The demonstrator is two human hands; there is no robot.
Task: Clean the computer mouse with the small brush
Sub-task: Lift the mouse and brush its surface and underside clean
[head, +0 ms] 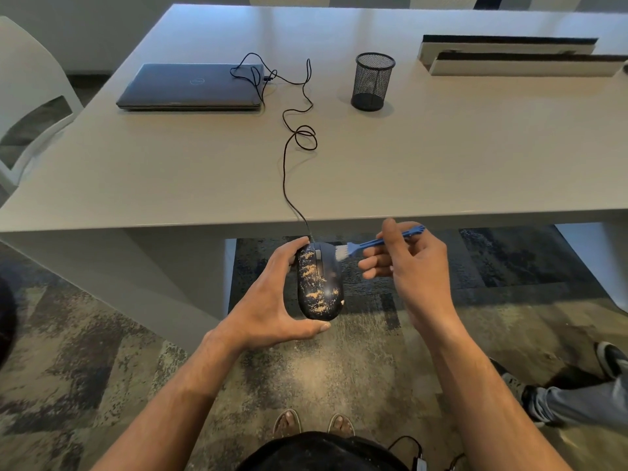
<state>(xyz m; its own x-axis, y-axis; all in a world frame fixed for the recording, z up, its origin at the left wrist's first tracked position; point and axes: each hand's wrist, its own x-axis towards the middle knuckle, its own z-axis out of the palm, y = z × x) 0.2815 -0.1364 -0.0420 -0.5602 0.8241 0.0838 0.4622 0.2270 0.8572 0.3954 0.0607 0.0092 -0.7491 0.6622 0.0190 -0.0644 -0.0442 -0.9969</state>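
A black wired computer mouse (319, 283), speckled with tan dust, is held in the air just below the table's front edge. My left hand (272, 300) grips it from the left side and underneath, thumb at its near end. My right hand (411, 266) pinches a small blue brush (373, 244) by its handle. The pale bristles touch the mouse's upper right edge near the buttons. The mouse's black cable (289, 164) runs up over the table to a shut grey laptop (192, 86).
A grey table (441, 158) carries the laptop, a black mesh pen cup (373, 81) and two long black-and-white trays (509, 56) at the back right. A white chair (30, 96) stands at left. Another person's shoe and trouser leg (577, 399) are at lower right on patterned carpet.
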